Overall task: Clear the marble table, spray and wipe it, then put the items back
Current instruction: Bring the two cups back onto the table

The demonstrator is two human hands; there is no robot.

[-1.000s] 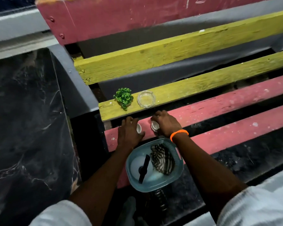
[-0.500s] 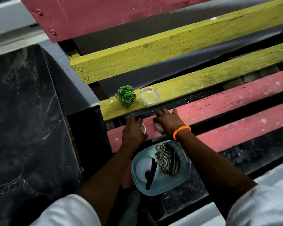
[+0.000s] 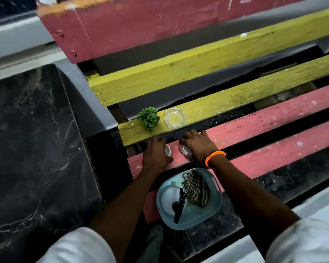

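The black marble table [image 3: 32, 152] fills the left side. On a pink bench slat, my left hand [image 3: 155, 154] is closed around a small white cup [image 3: 168, 150]. My right hand [image 3: 197, 144], with an orange wristband, covers a small round shaker or jar with a metal top [image 3: 185, 150]. Just beyond them on a yellow slat stand a small green artificial plant [image 3: 149, 118] and a clear glass ashtray [image 3: 174, 118]. Below my hands a blue plastic basket [image 3: 209, 215] holds a striped cloth [image 3: 197, 188] and a white spray bottle with a black trigger [image 3: 172, 201].
The bench has pink and yellow wooden slats [image 3: 254, 99] with dark gaps between them. A grey metal frame [image 3: 87, 95] separates the bench from the marble table. A pale ledge [image 3: 315, 205] runs along the lower right.
My hands have slid a little farther along the pink slat toward the yellow one, still on the two small containers. The view shifted slightly; the plant, ashtray and basket stay put.
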